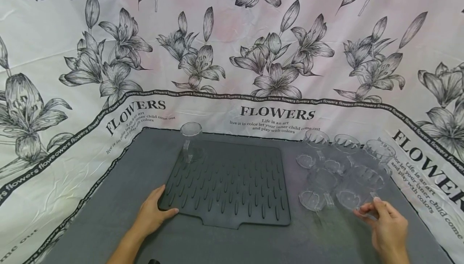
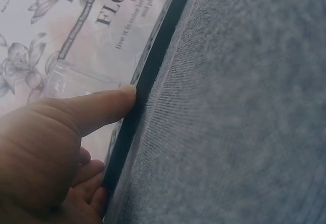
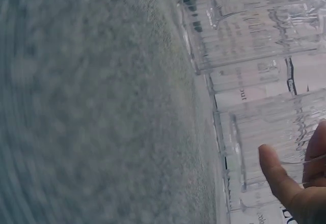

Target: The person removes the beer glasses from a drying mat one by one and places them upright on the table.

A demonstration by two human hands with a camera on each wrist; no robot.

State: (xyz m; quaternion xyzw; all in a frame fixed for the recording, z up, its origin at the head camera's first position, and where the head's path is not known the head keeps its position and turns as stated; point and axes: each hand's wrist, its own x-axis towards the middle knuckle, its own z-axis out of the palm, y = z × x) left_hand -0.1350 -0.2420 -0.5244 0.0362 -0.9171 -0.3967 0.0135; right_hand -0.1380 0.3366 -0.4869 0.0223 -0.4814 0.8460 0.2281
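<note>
A black drying mat (image 1: 232,183) with raised ridges lies on the grey tabletop. My left hand (image 1: 154,211) grips its near left corner, thumb on the front edge (image 2: 127,117) and fingers along the left side. On the mat's far left corner stands a clear mug (image 1: 191,131), its handle facing me. My right hand (image 1: 386,223) pinches the handle of another clear mug (image 1: 367,179), the nearest right one of a group. In the right wrist view, thumb and fingers meet around the thin transparent handle, beside the mug's wall (image 3: 244,158).
Several more clear mugs (image 1: 315,179) stand close together right of the mat, beside and behind the held one. A white cloth with printed flowers (image 1: 275,67) hangs around the back and sides of the table. A small black object (image 1: 154,261) shows at the bottom edge.
</note>
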